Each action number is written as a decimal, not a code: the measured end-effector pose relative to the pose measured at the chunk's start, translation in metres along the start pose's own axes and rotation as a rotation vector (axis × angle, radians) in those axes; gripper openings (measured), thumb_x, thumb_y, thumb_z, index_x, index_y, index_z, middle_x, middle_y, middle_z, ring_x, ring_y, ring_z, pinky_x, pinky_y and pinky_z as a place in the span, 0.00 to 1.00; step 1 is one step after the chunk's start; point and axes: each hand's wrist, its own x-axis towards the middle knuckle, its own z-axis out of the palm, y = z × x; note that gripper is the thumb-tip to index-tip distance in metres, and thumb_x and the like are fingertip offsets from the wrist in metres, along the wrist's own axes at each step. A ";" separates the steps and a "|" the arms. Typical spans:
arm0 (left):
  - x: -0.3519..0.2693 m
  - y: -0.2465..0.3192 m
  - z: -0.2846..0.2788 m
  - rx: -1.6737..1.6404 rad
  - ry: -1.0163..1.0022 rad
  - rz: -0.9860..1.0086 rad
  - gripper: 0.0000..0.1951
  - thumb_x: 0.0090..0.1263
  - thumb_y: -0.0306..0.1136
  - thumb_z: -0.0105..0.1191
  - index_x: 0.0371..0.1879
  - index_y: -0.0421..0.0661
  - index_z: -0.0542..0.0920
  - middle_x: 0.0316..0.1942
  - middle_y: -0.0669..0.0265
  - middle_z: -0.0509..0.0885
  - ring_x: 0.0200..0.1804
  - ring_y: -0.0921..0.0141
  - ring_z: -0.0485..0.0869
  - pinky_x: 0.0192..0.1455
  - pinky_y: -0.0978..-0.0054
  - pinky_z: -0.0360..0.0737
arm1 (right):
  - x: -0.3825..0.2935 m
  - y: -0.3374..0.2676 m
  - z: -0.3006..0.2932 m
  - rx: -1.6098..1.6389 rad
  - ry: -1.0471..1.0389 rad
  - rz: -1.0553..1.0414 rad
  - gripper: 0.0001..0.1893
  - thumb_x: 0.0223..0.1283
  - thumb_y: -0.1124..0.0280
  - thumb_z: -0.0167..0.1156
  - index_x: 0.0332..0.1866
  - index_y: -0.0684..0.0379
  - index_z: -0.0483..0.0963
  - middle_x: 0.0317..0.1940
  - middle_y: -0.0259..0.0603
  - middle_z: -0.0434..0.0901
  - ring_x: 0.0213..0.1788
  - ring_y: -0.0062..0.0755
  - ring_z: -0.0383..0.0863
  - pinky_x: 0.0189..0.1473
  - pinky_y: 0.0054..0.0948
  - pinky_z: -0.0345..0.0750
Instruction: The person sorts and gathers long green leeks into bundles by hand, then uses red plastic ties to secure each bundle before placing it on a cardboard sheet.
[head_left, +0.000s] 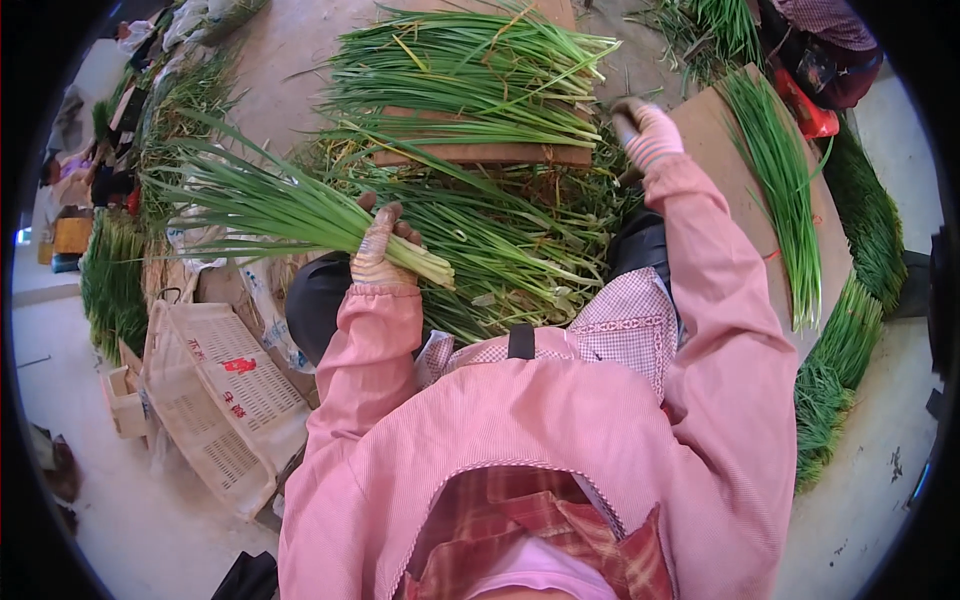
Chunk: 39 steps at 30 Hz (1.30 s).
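Observation:
My left hand (385, 244), in a striped work glove with soiled fingers, grips a bunch of Chinese chives (300, 214) near its pale stem ends. The leaves fan out to the left. My right hand (646, 133), gloved alike, is beside the stem ends of a chive pile (465, 82). Its fingers curl down and look blurred, so whether they hold anything is unclear. That pile lies across a brown board (487, 154). Loose chives (495, 247) mixed with yellowed leaves lie below the board, between my knees.
On my right, a tan board (757, 172) carries a chive bundle (787, 202); stacked chives (847, 337) stand beyond it. A pale plastic crate (225, 390) is tilted at my left. Another person (832, 52) sits at upper right, near a red object (802, 105).

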 end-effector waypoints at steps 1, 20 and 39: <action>0.002 -0.004 0.003 0.005 -0.003 -0.007 0.19 0.60 0.25 0.50 0.50 0.56 0.65 0.32 0.69 0.74 0.26 0.75 0.72 0.29 0.74 0.74 | -0.008 -0.001 0.000 -0.179 -0.089 -0.175 0.10 0.46 0.68 0.57 0.36 0.56 0.73 0.30 0.46 0.77 0.35 0.45 0.76 0.38 0.33 0.72; -0.012 -0.028 0.019 0.052 0.007 -0.027 0.22 0.57 0.23 0.52 0.51 0.51 0.64 0.29 0.66 0.76 0.24 0.74 0.73 0.25 0.75 0.75 | 0.006 -0.050 0.002 -0.549 -0.136 -0.275 0.09 0.53 0.65 0.53 0.39 0.53 0.71 0.29 0.48 0.74 0.33 0.49 0.74 0.34 0.38 0.72; -0.029 -0.043 0.004 -0.182 -0.063 -0.165 0.20 0.58 0.26 0.52 0.50 0.50 0.65 0.31 0.66 0.74 0.29 0.72 0.75 0.30 0.72 0.77 | -0.007 -0.175 -0.119 1.014 0.434 -0.012 0.09 0.52 0.68 0.57 0.36 0.61 0.72 0.25 0.37 0.75 0.24 0.25 0.74 0.24 0.23 0.73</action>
